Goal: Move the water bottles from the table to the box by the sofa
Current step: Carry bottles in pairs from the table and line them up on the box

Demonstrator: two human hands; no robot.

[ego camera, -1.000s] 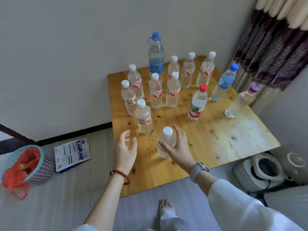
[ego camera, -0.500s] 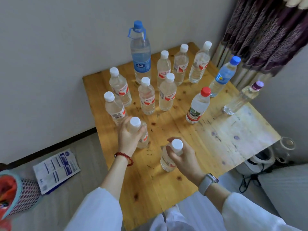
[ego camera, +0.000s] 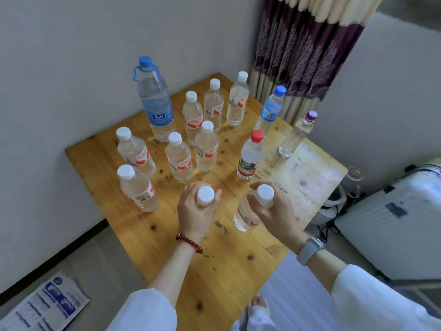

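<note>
Bottles [ego camera: 205, 149] stand on the table [ego camera: 229, 254] against the wall [ego camera: 71, 91], curtain [ego camera: 307, 48] behind its far-right corner.

Printing present but not legible at this resolution:
- White logo characters on the blue label of the large blue-capped bottle [ego camera: 155, 103]: unreadable.
- Red-and-white labels with red script on the white-capped bottles [ego camera: 179, 161]: wording not resolvable.
- Barcode sticker on the near-left bottle [ego camera: 139, 192]: digits not readable.
- Green-and-red label on the red-capped bottle [ego camera: 249, 161]: text blurred.
- Blue printed blocks on the leaflet [ego camera: 45, 309] lying on the floor: illegible.
</note>
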